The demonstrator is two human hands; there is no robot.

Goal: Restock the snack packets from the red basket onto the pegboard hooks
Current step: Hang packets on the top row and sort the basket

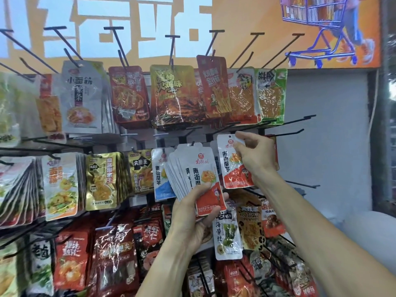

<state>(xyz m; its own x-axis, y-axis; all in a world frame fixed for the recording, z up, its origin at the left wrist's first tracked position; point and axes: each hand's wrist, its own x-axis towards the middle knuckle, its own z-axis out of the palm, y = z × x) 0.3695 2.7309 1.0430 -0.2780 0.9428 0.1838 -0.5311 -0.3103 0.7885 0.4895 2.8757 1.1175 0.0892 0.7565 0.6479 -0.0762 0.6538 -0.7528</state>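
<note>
The left hand (192, 213) grips a fanned stack of white foil snack packets with red lower corners (194, 174), thumb curled over the front one, in front of the middle row of the display. The right hand (255, 155) pinches a single matching white-and-red packet (228, 166) by its top edge, lifted just beneath a bare black wire peg hook (287, 133). The red basket is out of view.

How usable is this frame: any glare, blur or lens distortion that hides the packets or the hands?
Head view: wide-angle bending at the edges, the left-edge packets smeared; glare streaks on the glossy red packs in the bottom row; even, soft light with no hard shadows; the left hand with its packet stack and the right hand pinching a single packet stay sharp and readable.
</note>
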